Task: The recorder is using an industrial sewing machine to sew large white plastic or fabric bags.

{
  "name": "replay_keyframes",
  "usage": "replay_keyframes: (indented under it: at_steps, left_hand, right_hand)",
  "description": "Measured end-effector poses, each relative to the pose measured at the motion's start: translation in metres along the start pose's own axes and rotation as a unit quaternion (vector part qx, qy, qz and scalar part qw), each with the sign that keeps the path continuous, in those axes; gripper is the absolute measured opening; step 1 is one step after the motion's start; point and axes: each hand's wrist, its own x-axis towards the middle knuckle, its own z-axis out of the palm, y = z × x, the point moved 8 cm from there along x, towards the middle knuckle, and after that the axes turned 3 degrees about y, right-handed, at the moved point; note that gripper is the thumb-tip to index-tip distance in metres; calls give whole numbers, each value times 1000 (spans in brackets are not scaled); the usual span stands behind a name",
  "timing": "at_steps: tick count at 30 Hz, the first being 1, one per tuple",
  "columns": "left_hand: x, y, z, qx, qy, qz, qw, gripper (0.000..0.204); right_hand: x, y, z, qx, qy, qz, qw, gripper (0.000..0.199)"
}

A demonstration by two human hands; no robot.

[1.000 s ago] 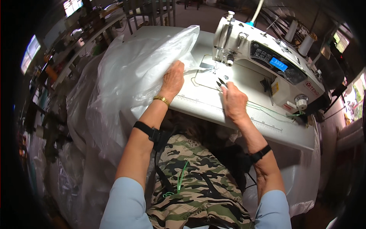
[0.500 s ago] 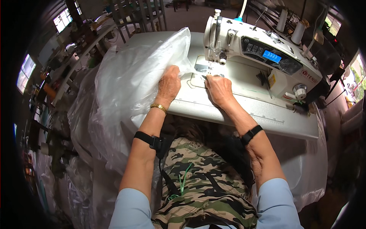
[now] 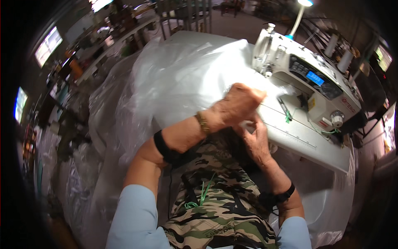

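Note:
A large translucent white plastic sheet point(image 3: 178, 79) lies bunched over the left of the sewing table, its bright edge reaching the white sewing machine point(image 3: 306, 68). My left hand point(image 3: 240, 103) reaches across to the right in front of the needle area, closed at the sheet's edge and slightly blurred. Just below it is my right hand point(image 3: 256, 143), thumb and fingers bent together near the table's front edge; what they pinch is mostly hidden behind the left hand. On the machine bed to their right lies a small dark tool point(image 3: 285, 110) with green string on it.
The machine's lamp point(image 3: 305, 3) glows above, and thread cones point(image 3: 345, 61) stand behind it. More clear plastic point(image 3: 85, 195) hangs down at the left. A rack of grey bars point(image 3: 186, 16) stands beyond the table. Green cords point(image 3: 203, 193) lie on my camouflage-patterned apron.
My left hand has swung right, over to the right hand. My right hand has drawn back from the needle toward the front edge. The green-stringed tool now shows on the bed. The view has shifted.

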Motion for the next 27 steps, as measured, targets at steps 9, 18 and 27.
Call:
replay_keyframes:
  at_steps: [9,18,27]
  left_hand:
    - [-14,-71,-56,-20,32,10,999,29]
    - [-278,-226,-130,171,39,-546,820,99]
    - [-320,-147,-71,-277,196,-680,650,49]
  right_hand:
    - [-50,63,6,468,225,216,827,34]
    - [-83,72,-77,391,316,150,851,36]
    - [-103,85,-56,242,228,23,943,57]
